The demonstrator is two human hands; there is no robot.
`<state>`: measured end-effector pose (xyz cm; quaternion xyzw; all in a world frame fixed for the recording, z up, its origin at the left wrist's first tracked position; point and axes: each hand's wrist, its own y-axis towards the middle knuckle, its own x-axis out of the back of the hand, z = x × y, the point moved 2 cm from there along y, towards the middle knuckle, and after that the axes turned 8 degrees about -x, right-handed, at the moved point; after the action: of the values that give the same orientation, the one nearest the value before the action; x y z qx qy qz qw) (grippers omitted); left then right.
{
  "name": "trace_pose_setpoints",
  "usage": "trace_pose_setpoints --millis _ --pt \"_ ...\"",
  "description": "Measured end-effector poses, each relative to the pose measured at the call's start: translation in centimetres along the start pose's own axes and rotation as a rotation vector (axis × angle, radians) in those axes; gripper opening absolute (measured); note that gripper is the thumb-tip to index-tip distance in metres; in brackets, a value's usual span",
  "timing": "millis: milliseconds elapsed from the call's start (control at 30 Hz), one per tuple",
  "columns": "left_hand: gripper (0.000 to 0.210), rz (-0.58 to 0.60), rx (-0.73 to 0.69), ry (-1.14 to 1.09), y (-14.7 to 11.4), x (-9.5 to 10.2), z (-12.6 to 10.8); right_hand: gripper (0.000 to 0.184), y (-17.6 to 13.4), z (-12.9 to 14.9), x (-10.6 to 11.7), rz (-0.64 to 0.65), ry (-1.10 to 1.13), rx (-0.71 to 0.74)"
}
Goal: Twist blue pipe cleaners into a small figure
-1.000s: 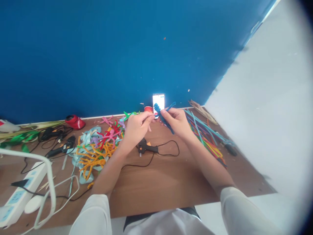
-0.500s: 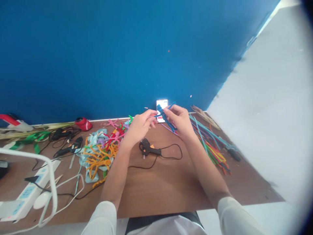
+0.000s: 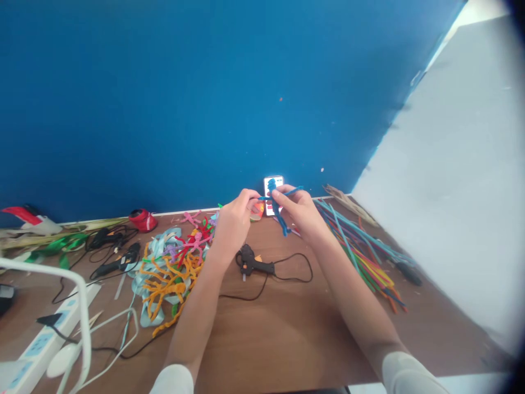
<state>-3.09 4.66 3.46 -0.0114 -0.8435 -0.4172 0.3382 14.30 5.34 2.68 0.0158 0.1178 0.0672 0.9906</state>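
Observation:
Up in front of a lit phone [image 3: 280,180] I hold a small blue pipe-cleaner figure [image 3: 280,220] with a coiled head, two side arms and legs hanging down. My right hand [image 3: 301,210] pinches its middle between thumb and fingers. With its fingertips, my left hand [image 3: 238,216] grips the end of the figure's left-side arm. Below the hands, a black glue gun [image 3: 255,264] lies on the brown table [image 3: 279,339], its cord looped to the right. Part of an orange-red item [image 3: 257,210] shows behind my left fingers; its kind I cannot make out.
Left of me are a heap of colourful pipe-cleaner pieces [image 3: 174,276], a red roll [image 3: 143,220], another glue gun [image 3: 118,261], a power strip [image 3: 53,339] and a white bent frame [image 3: 84,306]. Loose pipe cleaners [image 3: 365,249] lie at right. A blue wall [image 3: 205,98] rises behind.
The figure has turned more upright, and its head and arms now show plainly. My left hand has drawn slightly left along its arm. The view has shifted a little.

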Motion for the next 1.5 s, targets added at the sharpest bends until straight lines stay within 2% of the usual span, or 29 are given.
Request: trace_pose_setpoints --millis 133,200,267,333,400,600,767,900,1000,1100,1267,1500 --pt "0.020 -0.020 0.081 -0.067 0.0 0.1 0.2 0.034 0.1 0.1 0.8 -0.011 -0.061 0.074" --pt "0.020 -0.068 0.185 -0.252 0.1 -0.1 0.2 0.033 0.2 0.1 1.0 -0.006 -0.063 0.091" --pt "0.030 -0.108 0.301 -0.505 0.1 -0.6 0.1 0.032 0.0 0.2 1.0 -0.015 -0.074 0.123" --pt "0.043 -0.066 0.380 -0.691 0.0 -1.3 0.0 0.032 -0.4 0.5 0.7 -0.041 -0.123 0.167" --pt "0.045 0.002 0.396 -0.759 -0.1 -2.0 -0.1 0.034 -0.9 0.7 0.3 -0.082 -0.162 0.196" --pt "0.037 0.069 0.354 -0.836 -0.3 -2.9 -0.3 0.034 -1.1 0.6 -0.3 -0.098 -0.118 0.208" --pt "0.036 0.122 0.353 -0.866 -0.2 -2.9 -0.2 0.028 -0.7 0.3 0.0 0.017 -0.095 0.165" --pt "0.041 -0.020 0.430 -0.821 -0.2 -2.8 0.4 0.025 -1.2 0.9 0.1 0.070 -0.323 0.197" --pt "0.039 -0.074 0.468 -0.813 -0.3 -2.7 0.7 0.018 -1.8 1.3 -0.1 0.049 -0.546 0.205" --pt "0.038 -0.071 0.452 -0.849 -0.3 -2.7 0.8 0.014 -2.3 1.5 -0.3 0.022 -0.710 0.196" --pt "0.039 -0.031 0.400 -0.811 -0.2 -2.3 0.8 0.025 -2.8 1.9 -0.1 0.042 -0.928 0.216" --pt "0.039 -0.018 0.411 -0.736 -0.2 -2.4 0.9 0.030 -2.3 2.1 0.3 -0.022 -1.062 0.195"
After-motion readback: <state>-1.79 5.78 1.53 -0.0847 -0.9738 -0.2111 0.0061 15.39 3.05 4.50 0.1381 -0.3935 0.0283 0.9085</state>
